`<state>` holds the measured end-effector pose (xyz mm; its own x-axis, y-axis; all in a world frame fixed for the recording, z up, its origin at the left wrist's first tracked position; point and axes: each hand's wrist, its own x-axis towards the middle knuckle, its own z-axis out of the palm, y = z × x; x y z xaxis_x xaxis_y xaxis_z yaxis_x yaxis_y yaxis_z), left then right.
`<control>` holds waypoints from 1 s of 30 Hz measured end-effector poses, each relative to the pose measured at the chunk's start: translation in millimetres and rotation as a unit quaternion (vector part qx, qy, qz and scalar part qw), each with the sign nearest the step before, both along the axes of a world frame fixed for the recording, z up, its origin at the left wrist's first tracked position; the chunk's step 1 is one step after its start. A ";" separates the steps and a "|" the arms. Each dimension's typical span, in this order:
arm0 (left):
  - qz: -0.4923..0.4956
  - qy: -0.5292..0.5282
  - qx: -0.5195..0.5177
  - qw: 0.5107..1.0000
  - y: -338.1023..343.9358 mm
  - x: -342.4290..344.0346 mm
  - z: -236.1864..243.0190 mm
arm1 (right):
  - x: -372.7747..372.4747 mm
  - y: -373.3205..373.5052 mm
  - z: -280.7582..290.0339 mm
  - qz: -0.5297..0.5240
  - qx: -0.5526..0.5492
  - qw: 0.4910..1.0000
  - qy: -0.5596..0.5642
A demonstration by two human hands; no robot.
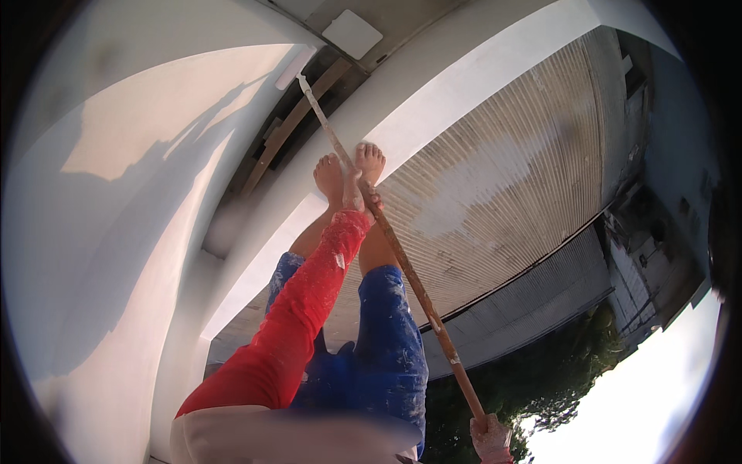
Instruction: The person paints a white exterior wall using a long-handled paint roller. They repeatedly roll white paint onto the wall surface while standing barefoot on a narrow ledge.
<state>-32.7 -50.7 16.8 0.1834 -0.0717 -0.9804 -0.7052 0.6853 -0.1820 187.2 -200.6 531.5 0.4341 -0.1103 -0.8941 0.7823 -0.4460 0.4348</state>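
Observation:
A long wooden pole (410,274), streaked with white, runs diagonally from the lower right up to a pale paint roller (293,68) beside a white wall (131,201). My left hand (362,192), white-smeared below a red sleeve, grips the pole at mid-length, just over my bare feet. At the lower right, my right hand (488,437) is closed round the pole's lower part. The roller is small in view; whether it touches the wall is unclear.
My bare feet stand on a narrow white ledge (425,100), with a dark recess holding a board (286,127) to its left. A corrugated roof (502,193) lies below on the right, with trees (541,356) beyond. A white rectangular panel (352,35) is at the top.

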 end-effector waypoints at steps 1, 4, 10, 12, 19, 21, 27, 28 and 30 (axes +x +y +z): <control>0.011 -0.017 -0.003 1.000 -16.0 6.5 35.2 | 8.4 -14.7 18.3 -0.003 -0.016 1.000 -0.014; 0.024 -0.070 -0.024 0.997 -59.8 15.4 134.6 | 23.2 -44.7 63.8 -0.024 -0.051 0.997 -0.051; -0.004 -0.133 -0.052 0.990 -102.1 13.2 243.8 | 22.1 -48.6 93.7 -0.060 -0.075 0.992 -0.076; -0.010 -0.112 -0.032 0.993 -97.5 12.7 225.3 | 18.8 -39.8 84.5 -0.070 -0.070 0.993 -0.066; 0.010 0.013 0.024 1.000 -21.5 -11.3 13.0 | 8.0 13.2 -5.2 -0.085 -0.020 0.996 0.035; 0.050 -0.011 0.069 0.996 -2.3 -17.4 -31.1 | 4.1 36.7 -47.1 -0.072 -0.020 0.995 0.064; -0.787 0.357 0.228 0.449 42.0 -40.7 -66.0 | -38.3 115.7 -153.3 -0.123 -0.008 0.989 0.083; -0.782 0.352 0.205 0.471 50.6 -43.6 -76.1 | -49.4 125.0 -169.9 -0.130 -0.010 0.988 0.078; -0.676 0.309 0.222 0.631 54.6 -52.2 -102.8 | -72.3 136.0 -206.5 -0.157 -0.010 0.983 0.091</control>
<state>-84.9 3.9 -86.0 -0.1782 0.5532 -0.8138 0.7370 0.6230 0.2622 114.9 -64.7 325.0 0.2084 -0.2310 -0.9504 0.6737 -0.6706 0.3107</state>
